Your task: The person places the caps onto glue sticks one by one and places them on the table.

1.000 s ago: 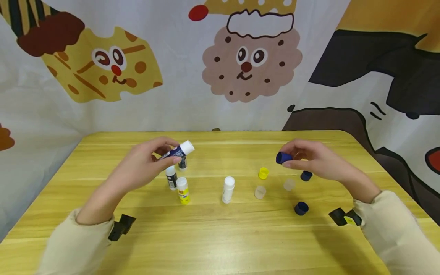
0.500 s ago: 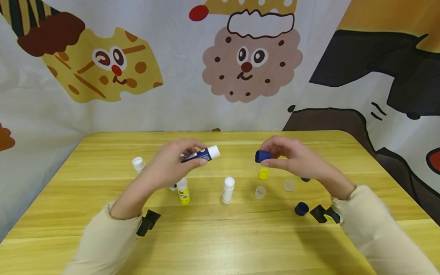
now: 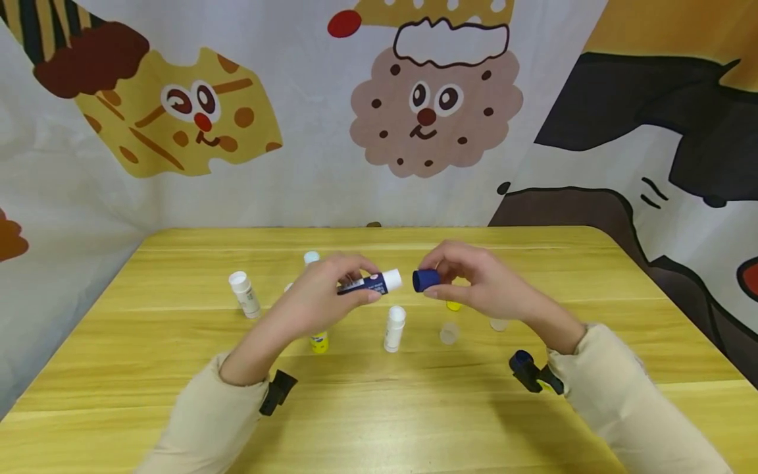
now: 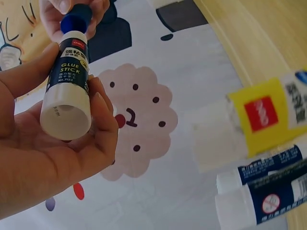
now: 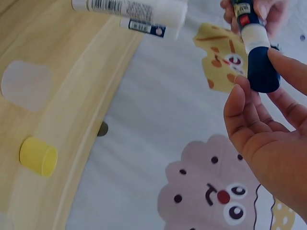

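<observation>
My left hand point(image 3: 316, 296) grips an uncapped navy glue stick point(image 3: 376, 283) between thumb and fingers, its white end pointing right. The left wrist view shows "GLUE STICK" on its label point(image 4: 71, 67). Opposite it, my right hand point(image 3: 476, 282) pinches a dark blue cap point(image 3: 425, 280), its opening turned left. Cap and glue stick are nearly in line above the table; the head view shows a narrow gap between them. From the right wrist, the cap point(image 5: 264, 69) overlaps the stick's white end point(image 5: 254, 38), and whether they touch there I cannot tell.
White glue sticks point(image 3: 244, 294) stand on the wooden table point(image 3: 379, 408), one at centre point(image 3: 393, 329). A yellow glue stick point(image 4: 268, 112) and navy ones point(image 4: 278, 199) are partly behind my left hand. Loose caps lie right: yellow point(image 5: 38, 156), translucent point(image 3: 449, 332), dark blue point(image 3: 521, 360). A printed cloth point(image 3: 314, 191) hangs behind.
Both hands have moved toward each other, the left going right with the glue stick and the right going left with the cap. The gap between the two has shrunk a lot.
</observation>
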A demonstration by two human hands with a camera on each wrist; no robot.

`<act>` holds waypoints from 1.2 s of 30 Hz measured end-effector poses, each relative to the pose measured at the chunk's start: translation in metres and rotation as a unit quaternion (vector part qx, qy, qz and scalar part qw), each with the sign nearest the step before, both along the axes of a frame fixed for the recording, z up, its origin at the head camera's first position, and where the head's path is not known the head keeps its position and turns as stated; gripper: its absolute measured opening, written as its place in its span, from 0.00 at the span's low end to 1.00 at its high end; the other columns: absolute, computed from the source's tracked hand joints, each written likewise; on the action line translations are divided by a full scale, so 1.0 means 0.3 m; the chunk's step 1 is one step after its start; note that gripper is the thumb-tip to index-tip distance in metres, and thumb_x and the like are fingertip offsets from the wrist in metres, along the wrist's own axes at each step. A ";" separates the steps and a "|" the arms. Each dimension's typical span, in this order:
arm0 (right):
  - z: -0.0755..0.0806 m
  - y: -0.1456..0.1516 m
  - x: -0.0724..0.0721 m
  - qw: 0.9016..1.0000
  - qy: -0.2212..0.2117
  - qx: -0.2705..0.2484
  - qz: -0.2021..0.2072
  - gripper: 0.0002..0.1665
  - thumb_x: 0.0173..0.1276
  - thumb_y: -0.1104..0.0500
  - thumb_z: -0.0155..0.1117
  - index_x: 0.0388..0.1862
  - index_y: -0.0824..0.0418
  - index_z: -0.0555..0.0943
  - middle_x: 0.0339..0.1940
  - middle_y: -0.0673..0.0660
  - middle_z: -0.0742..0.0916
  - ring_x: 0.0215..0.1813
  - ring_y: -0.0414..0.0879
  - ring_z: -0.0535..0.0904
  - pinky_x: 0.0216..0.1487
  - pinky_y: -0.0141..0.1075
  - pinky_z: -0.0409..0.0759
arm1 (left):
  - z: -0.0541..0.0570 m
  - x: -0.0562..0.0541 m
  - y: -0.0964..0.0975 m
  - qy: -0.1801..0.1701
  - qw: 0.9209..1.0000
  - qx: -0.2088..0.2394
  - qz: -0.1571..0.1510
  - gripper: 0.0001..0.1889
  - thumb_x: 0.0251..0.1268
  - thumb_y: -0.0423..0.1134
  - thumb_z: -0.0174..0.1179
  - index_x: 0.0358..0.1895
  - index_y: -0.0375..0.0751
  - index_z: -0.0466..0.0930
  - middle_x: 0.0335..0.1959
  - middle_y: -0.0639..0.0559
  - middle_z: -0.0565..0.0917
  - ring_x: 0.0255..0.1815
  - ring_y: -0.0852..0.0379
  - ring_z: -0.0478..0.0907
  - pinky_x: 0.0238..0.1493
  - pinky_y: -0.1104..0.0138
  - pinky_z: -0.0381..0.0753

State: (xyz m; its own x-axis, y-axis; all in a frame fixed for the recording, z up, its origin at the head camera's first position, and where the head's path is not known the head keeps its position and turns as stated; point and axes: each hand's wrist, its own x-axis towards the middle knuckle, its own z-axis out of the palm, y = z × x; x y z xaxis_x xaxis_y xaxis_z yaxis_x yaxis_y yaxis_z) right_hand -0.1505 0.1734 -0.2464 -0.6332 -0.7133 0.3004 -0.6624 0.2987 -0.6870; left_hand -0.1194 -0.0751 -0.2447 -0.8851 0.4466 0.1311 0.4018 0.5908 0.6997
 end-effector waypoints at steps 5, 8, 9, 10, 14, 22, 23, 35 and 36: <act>-0.011 -0.017 0.019 1.000 0.012 -0.002 -0.001 0.16 0.57 0.71 0.64 0.45 0.65 0.75 0.38 0.53 0.78 0.33 0.44 0.76 0.38 0.37 0.78 | -0.013 0.003 0.013 0.004 1.000 0.006 -0.021 0.13 0.59 0.38 0.61 0.47 0.40 0.79 0.36 0.50 0.79 0.35 0.56 0.75 0.36 0.64 0.75; -0.018 -0.017 0.021 1.000 0.007 -0.006 -0.002 0.16 0.57 0.72 0.64 0.45 0.65 0.75 0.38 0.53 0.78 0.33 0.44 0.76 0.38 0.37 0.78 | -0.019 0.005 0.016 0.001 1.000 0.005 -0.023 0.12 0.60 0.39 0.61 0.46 0.41 0.79 0.35 0.50 0.79 0.34 0.57 0.75 0.35 0.64 0.75; -0.019 -0.017 0.022 1.000 0.005 -0.007 -0.002 0.16 0.57 0.72 0.63 0.44 0.65 0.75 0.38 0.53 0.78 0.33 0.44 0.76 0.38 0.37 0.78 | -0.019 0.006 0.017 0.000 1.000 0.005 -0.024 0.12 0.59 0.39 0.61 0.46 0.41 0.79 0.34 0.51 0.79 0.34 0.57 0.75 0.35 0.64 0.75; -0.021 -0.017 0.022 1.000 0.003 -0.008 -0.001 0.16 0.57 0.72 0.63 0.44 0.65 0.75 0.38 0.53 0.78 0.33 0.44 0.76 0.38 0.38 0.78 | -0.020 0.006 0.018 -0.001 1.000 0.005 -0.024 0.12 0.60 0.39 0.61 0.46 0.41 0.79 0.34 0.51 0.79 0.34 0.57 0.75 0.35 0.64 0.74; -0.026 -0.018 0.024 1.000 -0.004 -0.011 0.003 0.15 0.57 0.72 0.63 0.44 0.65 0.75 0.38 0.54 0.79 0.34 0.45 0.77 0.40 0.39 0.78 | -0.018 0.011 0.023 -0.005 1.000 0.003 -0.026 0.12 0.59 0.39 0.62 0.46 0.42 0.79 0.33 0.52 0.78 0.33 0.57 0.74 0.34 0.65 0.73; -0.033 -0.022 0.028 1.000 -0.016 -0.026 0.009 0.15 0.58 0.73 0.62 0.44 0.66 0.75 0.39 0.55 0.79 0.35 0.46 0.77 0.41 0.39 0.78 | -0.026 0.014 0.023 -0.001 1.000 0.004 -0.023 0.12 0.59 0.39 0.61 0.46 0.42 0.79 0.32 0.53 0.77 0.32 0.57 0.73 0.33 0.65 0.72; -0.033 -0.022 0.029 0.999 -0.017 -0.028 0.009 0.15 0.58 0.73 0.62 0.44 0.66 0.75 0.40 0.55 0.79 0.35 0.46 0.77 0.41 0.39 0.78 | -0.028 0.014 0.022 -0.001 1.000 0.006 -0.022 0.12 0.59 0.39 0.61 0.46 0.42 0.79 0.32 0.53 0.77 0.33 0.58 0.73 0.33 0.65 0.72; -0.041 -0.025 0.033 0.999 -0.017 -0.052 0.004 0.16 0.57 0.74 0.62 0.44 0.67 0.75 0.40 0.56 0.79 0.35 0.47 0.76 0.41 0.38 0.78 | -0.032 0.014 0.023 0.006 1.000 0.016 -0.020 0.12 0.59 0.39 0.62 0.45 0.42 0.79 0.31 0.53 0.77 0.32 0.58 0.73 0.33 0.65 0.72; -0.041 -0.026 0.033 0.998 -0.016 -0.053 0.004 0.16 0.56 0.74 0.62 0.44 0.67 0.75 0.40 0.56 0.79 0.35 0.47 0.76 0.41 0.38 0.78 | -0.032 0.015 0.024 0.006 1.000 0.017 -0.021 0.12 0.59 0.39 0.62 0.45 0.42 0.80 0.31 0.53 0.77 0.32 0.58 0.73 0.33 0.65 0.72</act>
